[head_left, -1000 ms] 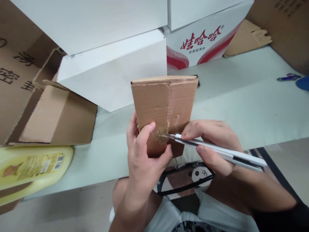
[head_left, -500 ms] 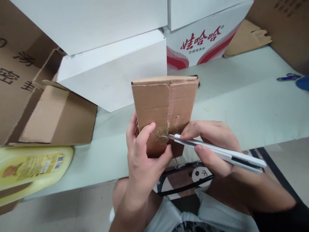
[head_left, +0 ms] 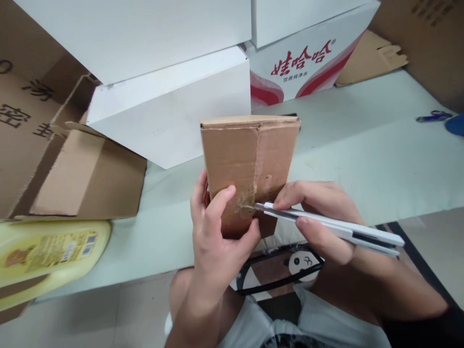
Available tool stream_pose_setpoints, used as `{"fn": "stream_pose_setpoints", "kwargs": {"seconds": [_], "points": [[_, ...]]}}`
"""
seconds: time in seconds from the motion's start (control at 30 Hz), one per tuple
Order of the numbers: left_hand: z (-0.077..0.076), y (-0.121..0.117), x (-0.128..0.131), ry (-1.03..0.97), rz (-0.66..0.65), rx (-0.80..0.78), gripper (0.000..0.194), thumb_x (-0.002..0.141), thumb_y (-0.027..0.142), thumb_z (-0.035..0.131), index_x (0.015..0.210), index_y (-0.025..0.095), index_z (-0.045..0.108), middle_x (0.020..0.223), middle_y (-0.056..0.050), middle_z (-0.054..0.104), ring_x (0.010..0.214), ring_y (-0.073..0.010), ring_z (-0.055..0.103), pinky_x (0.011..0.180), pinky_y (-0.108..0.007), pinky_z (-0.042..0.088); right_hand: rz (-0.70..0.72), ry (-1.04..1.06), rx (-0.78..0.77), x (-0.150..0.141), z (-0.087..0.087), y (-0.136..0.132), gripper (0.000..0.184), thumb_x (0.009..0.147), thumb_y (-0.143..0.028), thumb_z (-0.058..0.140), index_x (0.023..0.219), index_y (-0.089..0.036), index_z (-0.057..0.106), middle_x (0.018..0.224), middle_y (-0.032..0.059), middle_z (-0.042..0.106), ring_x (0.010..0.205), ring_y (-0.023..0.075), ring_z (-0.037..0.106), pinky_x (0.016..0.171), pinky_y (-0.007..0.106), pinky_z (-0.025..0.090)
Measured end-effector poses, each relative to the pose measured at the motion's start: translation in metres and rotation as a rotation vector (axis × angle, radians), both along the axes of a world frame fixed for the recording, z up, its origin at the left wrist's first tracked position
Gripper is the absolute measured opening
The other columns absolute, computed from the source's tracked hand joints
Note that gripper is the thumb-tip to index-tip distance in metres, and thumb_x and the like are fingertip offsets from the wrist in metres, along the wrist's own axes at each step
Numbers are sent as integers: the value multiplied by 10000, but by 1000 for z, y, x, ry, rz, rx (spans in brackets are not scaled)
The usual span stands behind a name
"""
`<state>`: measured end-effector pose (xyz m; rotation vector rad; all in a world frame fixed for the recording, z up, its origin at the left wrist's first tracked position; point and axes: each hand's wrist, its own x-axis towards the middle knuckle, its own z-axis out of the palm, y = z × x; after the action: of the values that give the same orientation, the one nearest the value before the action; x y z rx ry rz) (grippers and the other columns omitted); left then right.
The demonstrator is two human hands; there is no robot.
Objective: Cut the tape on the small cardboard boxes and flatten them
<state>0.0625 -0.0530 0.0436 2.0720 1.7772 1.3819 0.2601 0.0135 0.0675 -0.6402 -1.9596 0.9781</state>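
Note:
A flat brown cardboard box [head_left: 232, 154] is held upright and tilted, its taped seam running down the middle. My left hand [head_left: 217, 237] grips its lower left part, thumb on the front face and the other fingers partly hidden behind it. My right hand [head_left: 322, 217] pinches a slim white utility knife [head_left: 366, 235]. The knife's metal tip touches the box at a scuffed, shiny patch [head_left: 248, 203] low on the seam. Dark space shows in a slot at the knife's rear end.
Stacked white boxes [head_left: 170, 106] stand behind, beside a white and red carton [head_left: 308, 72]. An open cardboard box [head_left: 90, 174] and a yellow jug [head_left: 72, 246] are on the left. Dark blue scissors [head_left: 433, 116] lie far right on the pale green tabletop [head_left: 384, 159].
The box, both hands and the knife have shifted very slightly to the right. The knife tip stays at the same scuffed patch.

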Motion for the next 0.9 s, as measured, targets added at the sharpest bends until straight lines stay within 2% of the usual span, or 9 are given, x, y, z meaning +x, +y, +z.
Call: {"fn": "stream_pose_setpoints", "kwargs": {"seconds": [0.2, 0.37, 0.57, 0.77, 0.9], "points": [[-10, 5, -5, 28, -36, 71, 701, 836, 233, 831, 1447, 320, 499, 1665, -114, 392, 1560, -310, 444, 1219, -496, 498, -4, 33, -38, -2, -5, 3, 97, 864, -220, 526, 892, -216, 618, 730, 20, 738, 564, 162, 651, 528, 294, 480], [-19, 10, -6, 57, -5, 79, 612, 841, 231, 811, 1379, 324, 536, 1671, -101, 372, 1553, -332, 452, 1213, -538, 489, -3, 11, -62, -3, -11, 8, 100, 891, -235, 537, 915, -211, 631, 751, 30, 753, 592, 175, 679, 549, 300, 495], [-19, 13, -6, 69, -7, 104, 592, 820, 204, 827, 1340, 304, 561, 1654, -111, 402, 1524, -353, 486, 1200, -545, 502, 16, 28, -47, 0, -16, 12, 98, 899, -221, 539, 933, -213, 630, 750, 23, 740, 586, 165, 666, 545, 291, 484], [-19, 12, -7, 76, -9, 109, 616, 835, 215, 822, 1373, 324, 544, 1669, -92, 387, 1527, -340, 487, 1207, -528, 504, 19, 116, -100, -3, -22, 10, 188, 980, -378, 543, 921, -226, 639, 749, 21, 719, 583, 165, 642, 544, 302, 458], [-18, 12, -10, 74, -34, 135, 666, 817, 217, 841, 1399, 310, 531, 1678, -113, 390, 1536, -346, 473, 1202, -527, 504, 15, 134, -115, -2, -20, 7, 256, 1009, -437, 532, 903, -232, 644, 744, 32, 714, 613, 187, 653, 560, 327, 457]]}}
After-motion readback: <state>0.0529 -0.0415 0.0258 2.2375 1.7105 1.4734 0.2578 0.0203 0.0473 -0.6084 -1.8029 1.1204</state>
